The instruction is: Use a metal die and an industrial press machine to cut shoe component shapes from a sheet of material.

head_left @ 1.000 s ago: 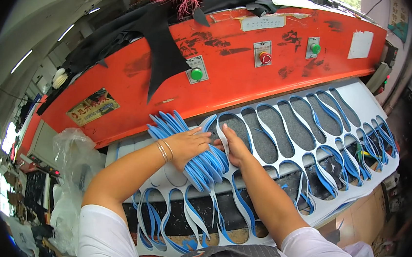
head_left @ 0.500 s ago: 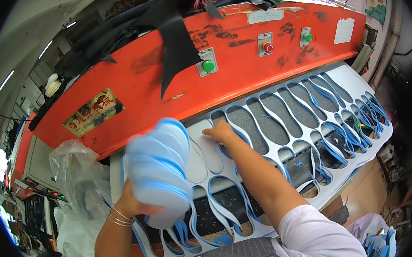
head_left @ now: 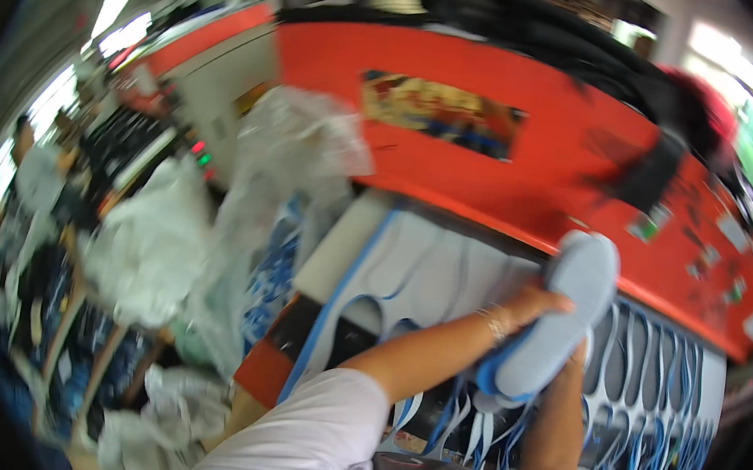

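Sole-shaped foam insoles (head_left: 556,327), pale grey-white on top with blue edges, stand tilted in a stack in front of me. My left hand (head_left: 529,304), bracelets at its wrist, is closed round the stack's left side with the thumb on top. My right hand (head_left: 577,358) is against the stack's lower right side; its fingers are hidden behind the insoles. Below both arms lies a white and blue foam sheet (head_left: 347,317) with rows of sole-shaped cutouts, thin strips of foam left between the holes.
Behind the sheet runs a long red machine beam (head_left: 319,69) with buttons and black material on top. Clear plastic bags (head_left: 291,138) and a whitish bag (head_left: 156,243) stand to the left. Further left, a person (head_left: 39,174) is in the background.
My view has swung to the left. My left hand has carried the insole stack right, over the sheet, and my right hand has come from the sheet to the stack.
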Motion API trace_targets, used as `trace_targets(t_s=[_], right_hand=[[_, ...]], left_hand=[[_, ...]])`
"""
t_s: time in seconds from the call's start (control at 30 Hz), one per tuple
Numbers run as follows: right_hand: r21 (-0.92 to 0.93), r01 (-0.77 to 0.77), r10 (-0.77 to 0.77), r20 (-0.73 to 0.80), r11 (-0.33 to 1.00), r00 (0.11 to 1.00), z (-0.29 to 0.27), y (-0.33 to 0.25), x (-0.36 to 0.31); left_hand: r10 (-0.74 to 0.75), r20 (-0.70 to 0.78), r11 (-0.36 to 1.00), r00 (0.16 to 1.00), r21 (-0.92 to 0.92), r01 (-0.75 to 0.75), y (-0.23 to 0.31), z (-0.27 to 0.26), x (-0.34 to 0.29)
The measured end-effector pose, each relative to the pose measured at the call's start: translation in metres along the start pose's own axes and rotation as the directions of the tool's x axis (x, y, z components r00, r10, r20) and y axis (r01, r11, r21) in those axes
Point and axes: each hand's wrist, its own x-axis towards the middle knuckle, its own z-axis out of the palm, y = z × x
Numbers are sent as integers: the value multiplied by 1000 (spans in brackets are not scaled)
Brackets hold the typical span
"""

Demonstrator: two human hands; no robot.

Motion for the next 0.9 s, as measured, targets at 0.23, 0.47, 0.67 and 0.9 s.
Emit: trace_targets(t_s=[0.23,0.47,0.67,0.9], right_hand=[[-82,-181,198,298,980,934,-20,-12,6],[-61,-184,191,475,981,859,-206,-85,0],[-6,-211,171,608,977,776,-237,-109,48],[-297,103,-105,9,949,994,-119,-66,25]], left_hand=[[77,-290,926,954,375,39,-31,53,14],[256,-284,711,924,703,20,-46,128,-38],[434,-213,876,875,327,-355,-23,176,-127],[796,-418,605,437,554,-571,15,220,-354]])
